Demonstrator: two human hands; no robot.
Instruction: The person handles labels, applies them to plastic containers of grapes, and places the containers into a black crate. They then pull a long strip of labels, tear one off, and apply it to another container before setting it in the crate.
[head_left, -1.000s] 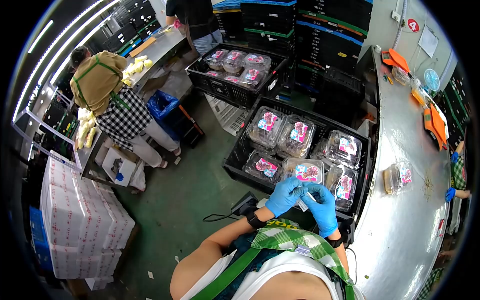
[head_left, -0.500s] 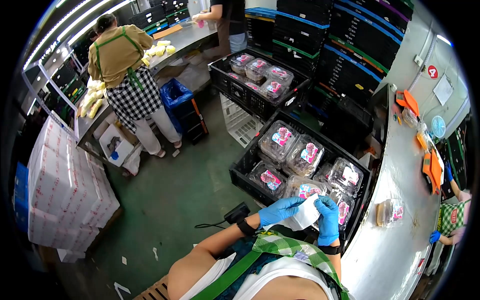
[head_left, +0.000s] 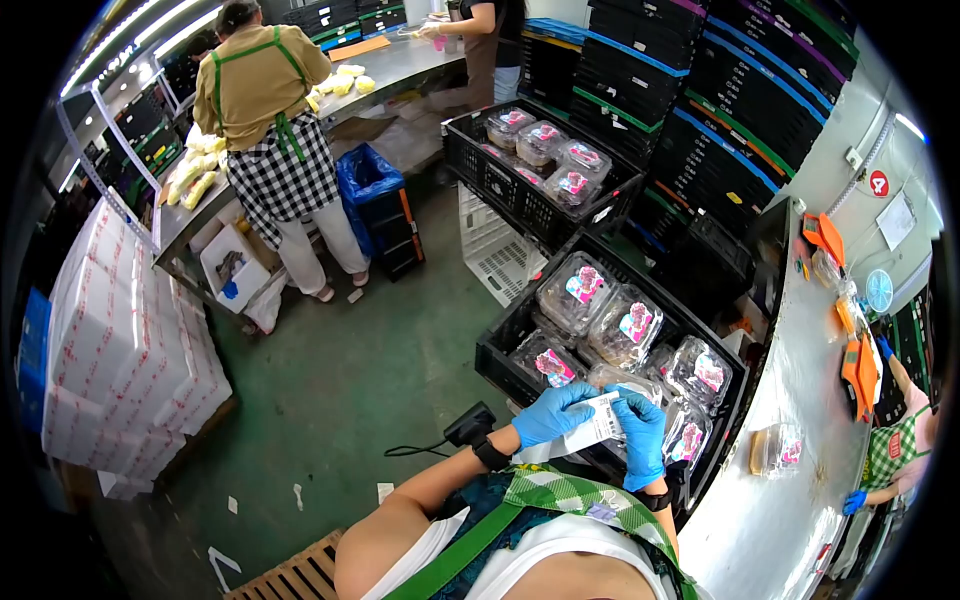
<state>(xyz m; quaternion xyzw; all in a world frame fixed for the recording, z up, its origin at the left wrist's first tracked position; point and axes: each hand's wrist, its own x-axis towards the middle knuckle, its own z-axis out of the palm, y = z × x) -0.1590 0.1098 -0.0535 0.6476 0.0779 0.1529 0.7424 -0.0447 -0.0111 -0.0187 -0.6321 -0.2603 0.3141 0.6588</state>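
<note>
My left hand (head_left: 550,415), in a blue glove, pinches the left side of a white printed label strip (head_left: 596,424). Fingers of my right hand (head_left: 640,436), also gloved in blue, are closed on the strip's upper right edge. Both hands are over the near edge of a black crate (head_left: 500,362). Clear plastic boxes with pink and blue stickers fill that crate, among them one box (head_left: 625,325) just beyond my hands. Part of another box is hidden behind the strip and my fingers.
A second black crate (head_left: 490,197) of boxes stands beyond. On the metal table (head_left: 740,530) at right are a clear box (head_left: 775,450) and orange tools (head_left: 858,375). Two people work at the far bench; another is at the right edge. White cartons (head_left: 130,350) stand left.
The strip has turned so that its printed face shows between my hands. The view has shifted a little, moving the crates and far bench rightward in the picture.
</note>
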